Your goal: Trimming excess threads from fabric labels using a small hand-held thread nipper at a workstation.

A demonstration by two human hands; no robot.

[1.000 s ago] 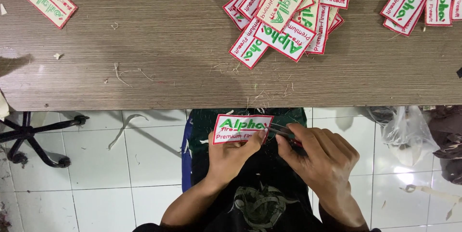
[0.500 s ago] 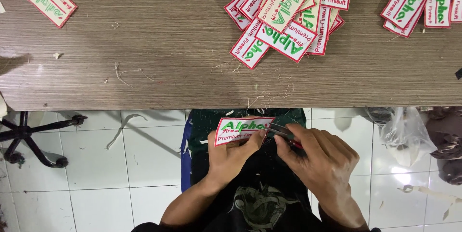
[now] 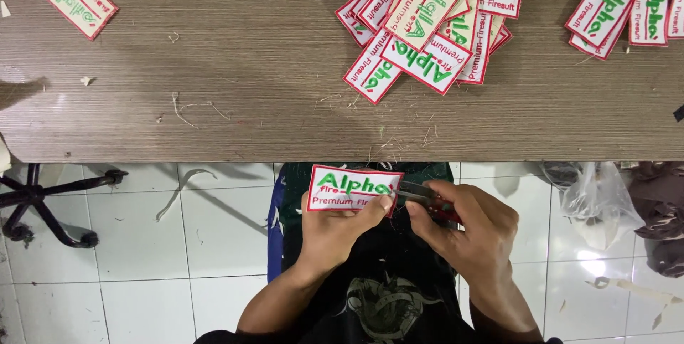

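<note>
a long grey-brown wood-grain table [image 3: 214, 87] spans the top, above a white tiled floor [image 3: 142, 258]. a heap of red-bordered white embroidered patches [image 3: 427, 23] lies on the table, well apart from the hands. below the table edge, the left hand [image 3: 338, 226] curls its thumb and fingers pinching a rectangular white patch with green lettering and red border [image 3: 353, 188] by its lower edge. the right hand [image 3: 467, 226] is closed around small red-handled snips [image 3: 424, 196], whose tip touches the patch's right edge.
</note>
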